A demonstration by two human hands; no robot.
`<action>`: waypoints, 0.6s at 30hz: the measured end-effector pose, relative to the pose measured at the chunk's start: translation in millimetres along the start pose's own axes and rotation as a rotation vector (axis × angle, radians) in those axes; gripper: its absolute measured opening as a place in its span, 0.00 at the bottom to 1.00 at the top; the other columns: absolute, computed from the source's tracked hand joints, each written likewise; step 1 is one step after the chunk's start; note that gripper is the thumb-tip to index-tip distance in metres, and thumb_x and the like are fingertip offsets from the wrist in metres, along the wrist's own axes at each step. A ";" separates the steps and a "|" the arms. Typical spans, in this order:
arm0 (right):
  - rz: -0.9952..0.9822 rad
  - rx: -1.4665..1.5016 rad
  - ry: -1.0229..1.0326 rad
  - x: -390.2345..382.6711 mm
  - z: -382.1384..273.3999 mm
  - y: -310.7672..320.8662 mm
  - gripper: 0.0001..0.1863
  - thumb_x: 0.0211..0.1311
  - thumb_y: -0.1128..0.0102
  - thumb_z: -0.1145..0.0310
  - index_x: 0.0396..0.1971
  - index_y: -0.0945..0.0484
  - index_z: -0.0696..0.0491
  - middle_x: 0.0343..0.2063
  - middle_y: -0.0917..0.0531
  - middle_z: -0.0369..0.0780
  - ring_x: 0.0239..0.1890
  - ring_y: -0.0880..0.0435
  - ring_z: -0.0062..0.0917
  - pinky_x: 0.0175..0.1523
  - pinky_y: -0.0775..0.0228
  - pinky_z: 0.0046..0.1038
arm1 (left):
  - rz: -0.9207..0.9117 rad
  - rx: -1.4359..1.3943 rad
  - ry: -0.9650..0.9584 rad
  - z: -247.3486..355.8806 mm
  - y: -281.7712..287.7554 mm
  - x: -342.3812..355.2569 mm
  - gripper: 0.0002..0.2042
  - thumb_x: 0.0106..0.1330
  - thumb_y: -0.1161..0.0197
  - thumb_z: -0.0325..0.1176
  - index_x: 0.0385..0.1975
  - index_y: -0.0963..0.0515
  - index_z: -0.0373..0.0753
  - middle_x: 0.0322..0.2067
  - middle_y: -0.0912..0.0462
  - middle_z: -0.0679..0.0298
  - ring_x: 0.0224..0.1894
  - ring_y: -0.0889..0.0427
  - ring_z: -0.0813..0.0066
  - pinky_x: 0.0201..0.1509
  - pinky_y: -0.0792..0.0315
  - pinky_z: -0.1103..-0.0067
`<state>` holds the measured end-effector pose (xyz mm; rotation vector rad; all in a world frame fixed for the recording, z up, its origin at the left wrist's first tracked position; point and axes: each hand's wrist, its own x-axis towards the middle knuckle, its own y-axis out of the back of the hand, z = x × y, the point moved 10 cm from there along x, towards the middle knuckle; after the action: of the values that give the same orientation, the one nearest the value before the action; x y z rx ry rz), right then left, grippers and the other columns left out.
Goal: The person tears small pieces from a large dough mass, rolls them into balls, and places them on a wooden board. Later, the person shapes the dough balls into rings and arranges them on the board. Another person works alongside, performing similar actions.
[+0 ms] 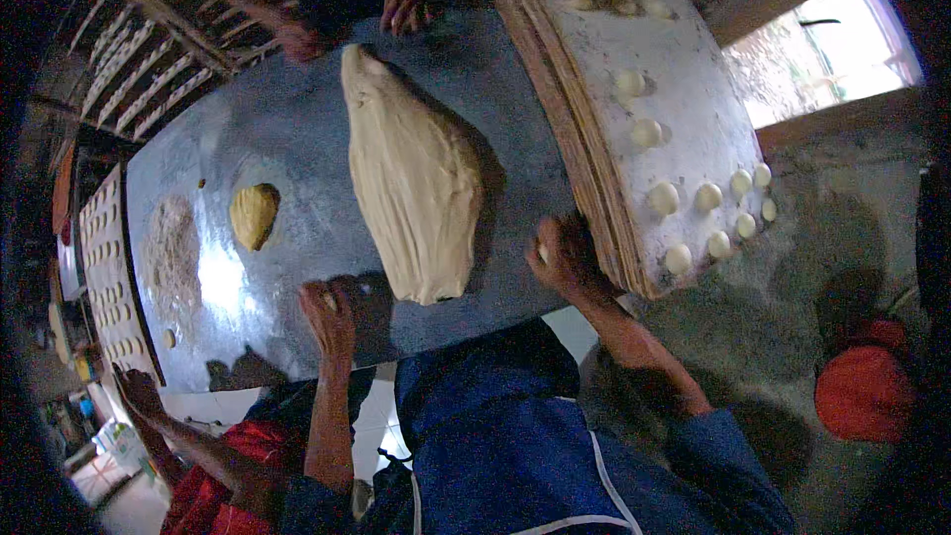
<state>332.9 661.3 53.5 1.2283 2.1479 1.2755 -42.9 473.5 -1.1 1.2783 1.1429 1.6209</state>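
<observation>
A long, thick mass of pale dough (416, 183) lies across the grey metal-looking table (297, 129) in front of me. My left hand (329, 315) is curled on the near part of the table, left of the dough's broad end. A small pale piece of dough shows among its fingers. Right of the mass, my right hand (567, 256) is closed beside the stacked boards, with a pale bit of dough (542, 252) at its fingers. Most of both pieces is hidden by the hands.
Several round dough balls (663, 198) sit on a stack of boards (594, 168) at right. Left are a yellowish lump (255, 216), scattered flour (170, 258) and a tray of small pieces (97, 200). A person's hands (406, 0) rest at the far edge; another in red (233, 471) works at left.
</observation>
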 end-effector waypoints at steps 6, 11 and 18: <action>0.266 0.163 -0.103 -33.5 -3.7 9.7 0.15 0.53 0.32 0.74 0.37 0.30 0.56 0.26 0.26 0.47 0.28 0.24 0.47 0.35 0.31 0.45 | -0.080 -0.348 -0.038 75.1 88.6 63.2 0.09 0.58 0.36 0.26 0.36 0.26 0.34 0.38 0.25 0.49 0.45 0.27 0.46 0.51 0.31 0.60; 0.109 -0.235 -0.185 -23.2 -14.2 15.0 0.17 0.59 0.35 0.59 0.40 0.24 0.56 0.40 0.23 0.47 0.46 0.24 0.44 0.52 0.30 0.44 | -0.842 -0.344 -0.417 97.6 97.4 88.3 0.15 0.49 0.38 0.21 0.39 0.22 0.37 0.46 0.25 0.49 0.52 0.27 0.47 0.57 0.27 0.60; -0.061 0.216 -0.077 -1.7 -53.4 159.0 0.18 0.53 0.28 0.65 0.41 0.23 0.56 0.45 0.20 0.45 0.52 0.21 0.42 0.55 0.27 0.41 | -0.220 -0.846 -0.758 378.8 201.0 307.2 0.23 0.54 0.32 0.23 0.53 0.23 0.41 0.54 0.24 0.50 0.58 0.25 0.47 0.62 0.28 0.63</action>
<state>377.9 666.1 215.0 1.2612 2.2944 0.9756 256.4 768.9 317.3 0.9800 0.0801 1.0762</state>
